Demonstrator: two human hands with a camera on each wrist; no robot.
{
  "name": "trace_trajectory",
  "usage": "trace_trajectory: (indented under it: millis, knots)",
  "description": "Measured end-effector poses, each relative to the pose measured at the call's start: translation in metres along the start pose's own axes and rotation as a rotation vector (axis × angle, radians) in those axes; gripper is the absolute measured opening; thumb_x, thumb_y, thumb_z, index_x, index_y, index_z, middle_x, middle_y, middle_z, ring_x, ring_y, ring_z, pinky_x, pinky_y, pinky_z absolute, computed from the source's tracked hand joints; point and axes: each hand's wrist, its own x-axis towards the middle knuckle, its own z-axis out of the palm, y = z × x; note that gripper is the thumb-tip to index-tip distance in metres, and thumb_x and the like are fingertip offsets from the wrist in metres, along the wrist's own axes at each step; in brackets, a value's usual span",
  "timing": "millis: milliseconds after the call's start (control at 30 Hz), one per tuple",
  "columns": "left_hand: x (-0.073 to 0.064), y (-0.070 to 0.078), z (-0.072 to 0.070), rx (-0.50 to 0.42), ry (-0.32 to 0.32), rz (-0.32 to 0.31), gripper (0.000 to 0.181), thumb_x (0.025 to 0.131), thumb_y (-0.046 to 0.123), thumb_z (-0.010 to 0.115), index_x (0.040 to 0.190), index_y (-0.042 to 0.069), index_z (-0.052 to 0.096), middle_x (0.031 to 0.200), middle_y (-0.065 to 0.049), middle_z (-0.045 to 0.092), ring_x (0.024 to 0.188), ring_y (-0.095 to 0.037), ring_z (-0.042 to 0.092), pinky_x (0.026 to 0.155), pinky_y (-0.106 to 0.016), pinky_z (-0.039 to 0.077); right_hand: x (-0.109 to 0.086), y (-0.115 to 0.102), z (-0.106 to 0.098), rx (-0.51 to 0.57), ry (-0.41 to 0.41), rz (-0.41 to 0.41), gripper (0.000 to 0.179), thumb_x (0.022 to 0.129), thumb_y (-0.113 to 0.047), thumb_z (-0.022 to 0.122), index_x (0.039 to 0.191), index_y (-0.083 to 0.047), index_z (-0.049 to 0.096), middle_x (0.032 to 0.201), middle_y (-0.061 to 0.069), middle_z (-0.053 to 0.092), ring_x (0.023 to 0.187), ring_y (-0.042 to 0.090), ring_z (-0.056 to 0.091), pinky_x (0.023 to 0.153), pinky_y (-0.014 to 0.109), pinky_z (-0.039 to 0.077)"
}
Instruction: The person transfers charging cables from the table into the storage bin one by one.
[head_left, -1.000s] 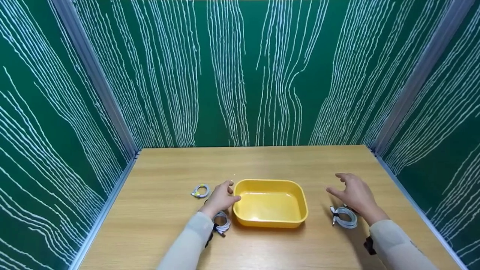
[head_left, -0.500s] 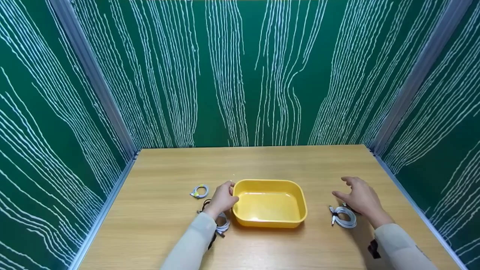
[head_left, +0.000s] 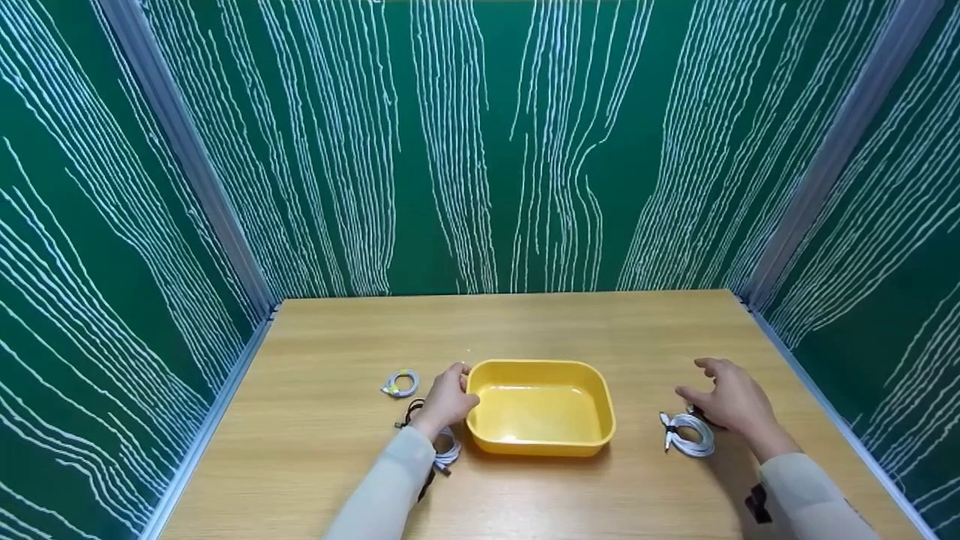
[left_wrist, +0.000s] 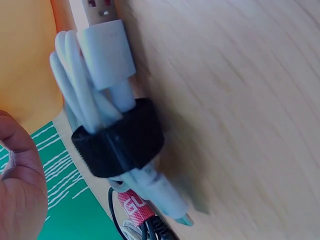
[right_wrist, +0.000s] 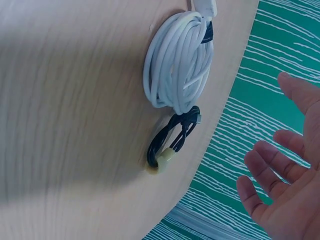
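Note:
My left hand (head_left: 448, 401) pinches the left rim of a yellow plastic tub (head_left: 540, 448), thumb over the inside and fingers outside. Just below that wrist lies a coiled white cable (head_left: 450, 452) with a black strap (left_wrist: 120, 140), beside a black cable (head_left: 412, 409) partly covered by the hand. On the right, my right hand (head_left: 739, 401) hovers with spread fingers and holds nothing. Near it are a coiled white cable (head_left: 694, 441) and a small black cable (right_wrist: 172, 137), which the hand partly hides in the head view.
A small pale cable coil (head_left: 403, 383) with yellow ties lies left of the left hand. The wooden table (head_left: 337, 337) is enclosed by green walls (head_left: 637, 150) with white wavy lines, set in metal posts (head_left: 847, 135).
My left thumb and fingers have closed on the tub's left rim. My right hand has moved right and slightly nearer the body, away from the tub. The tub and cables stay in place.

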Motion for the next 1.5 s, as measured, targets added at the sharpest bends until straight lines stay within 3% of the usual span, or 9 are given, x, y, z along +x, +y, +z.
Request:
trace_trajectory:
  millis: [200, 533, 1200, 1500]
  knots:
    - [0.001, -0.001, 0.002, 0.004, -0.006, -0.012, 0.050, 0.086, -0.010, 0.068, 0.135, -0.004, 0.058, 0.097, -0.010, 0.065, 0.084, -0.018, 0.065, 0.077, -0.031, 0.067, -0.002, 0.007, -0.004, -0.004, -0.026, 0.028, 0.079, 0.098, -0.040, 0.079, 0.150, 0.012, 0.051, 0.143, 0.043, 0.055, 0.125, 0.060, 0.058, 0.102, 0.074, 0.053]
    - [0.001, -0.001, 0.003, 0.020, 0.002, -0.009, 0.049, 0.086, -0.009, 0.066, 0.134, -0.002, 0.058, 0.098, -0.010, 0.067, 0.084, -0.016, 0.064, 0.071, -0.027, 0.063, -0.003, 0.019, -0.011, 0.020, -0.079, 0.074, 0.081, 0.098, -0.040, 0.079, 0.152, 0.011, 0.049, 0.143, 0.044, 0.055, 0.125, 0.059, 0.057, 0.103, 0.074, 0.051]
    - [-0.001, 0.004, 0.002, -0.009, -0.013, -0.039, 0.051, 0.088, -0.009, 0.065, 0.138, -0.005, 0.055, 0.105, -0.015, 0.069, 0.083, -0.019, 0.070, 0.073, -0.031, 0.067, -0.005, 0.035, -0.018, 0.085, -0.138, 0.119, 0.079, 0.099, -0.038, 0.079, 0.155, 0.009, 0.047, 0.146, 0.042, 0.051, 0.124, 0.056, 0.052, 0.103, 0.071, 0.052]
    - [0.000, 0.001, 0.003, -0.002, -0.002, -0.007, 0.046, 0.086, -0.009, 0.066, 0.131, -0.004, 0.057, 0.099, -0.012, 0.071, 0.080, -0.017, 0.068, 0.069, -0.030, 0.066, -0.003, 0.050, -0.014, 0.114, -0.165, 0.044, 0.067, 0.098, -0.019, 0.079, 0.148, 0.015, 0.051, 0.137, 0.042, 0.058, 0.125, 0.060, 0.054, 0.102, 0.069, 0.054]
